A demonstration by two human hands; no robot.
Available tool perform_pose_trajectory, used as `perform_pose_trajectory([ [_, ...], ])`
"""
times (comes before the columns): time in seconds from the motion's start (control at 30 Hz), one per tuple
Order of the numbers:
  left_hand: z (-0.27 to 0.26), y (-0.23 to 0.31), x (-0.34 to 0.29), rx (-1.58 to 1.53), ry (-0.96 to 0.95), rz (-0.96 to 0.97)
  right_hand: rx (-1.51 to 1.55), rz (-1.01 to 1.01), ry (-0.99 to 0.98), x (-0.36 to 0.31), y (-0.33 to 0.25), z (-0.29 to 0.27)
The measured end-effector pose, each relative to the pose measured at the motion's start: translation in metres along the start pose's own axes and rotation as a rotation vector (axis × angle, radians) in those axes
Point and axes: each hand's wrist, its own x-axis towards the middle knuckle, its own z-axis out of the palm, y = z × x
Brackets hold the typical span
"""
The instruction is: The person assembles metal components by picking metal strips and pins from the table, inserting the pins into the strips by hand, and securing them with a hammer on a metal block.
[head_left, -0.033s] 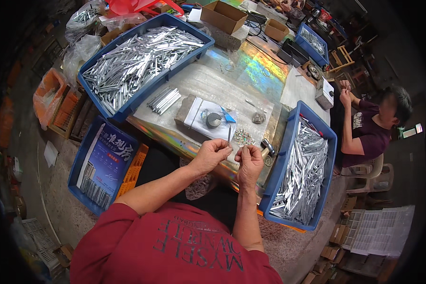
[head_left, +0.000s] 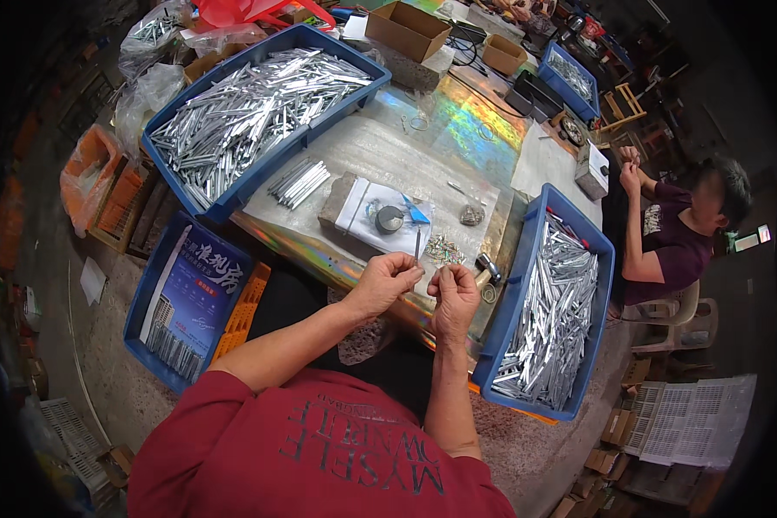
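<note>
My left hand (head_left: 388, 283) is closed in a pinch on a thin metal rod (head_left: 418, 243), which points up from the fingertips. Close beside it, my right hand (head_left: 454, 295) has thumb and finger pressed together; whatever they hold is too small to make out. Just beyond the hands, small mixed-colour pieces (head_left: 445, 249) lie heaped on the table. A round grey-topped pot (head_left: 389, 220) sits on a white-covered block (head_left: 354, 215), with a blue scrap (head_left: 416, 211) near it. A hammer (head_left: 489, 267) rests to the right of the small pieces.
Blue bins full of silver metal strips stand at the far left (head_left: 306, 129) and right (head_left: 609, 285). A row of strips (head_left: 300, 184) lies by the left bin. Low at left is another blue bin (head_left: 138, 332) holding a printed sheet. A co-worker (head_left: 678, 226) sits at the right.
</note>
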Motion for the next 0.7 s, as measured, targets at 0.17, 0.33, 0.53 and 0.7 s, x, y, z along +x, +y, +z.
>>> perform_pose_trajectory([
  [0.17,-0.001,0.012,-0.001,-0.082,0.004,-0.047,-0.069,0.076,-0.055,-0.002,0.0,-0.002],
  [0.33,-0.003,0.013,0.0,-0.175,0.061,-0.086,-0.08,0.089,-0.083,-0.007,-0.007,0.004],
  [0.53,-0.003,0.014,0.0,-0.302,0.085,-0.138,-0.07,0.02,-0.126,-0.012,-0.009,0.007],
  [0.7,-0.003,0.017,-0.001,-0.383,0.087,-0.169,-0.032,0.049,-0.113,-0.018,-0.009,0.015],
])
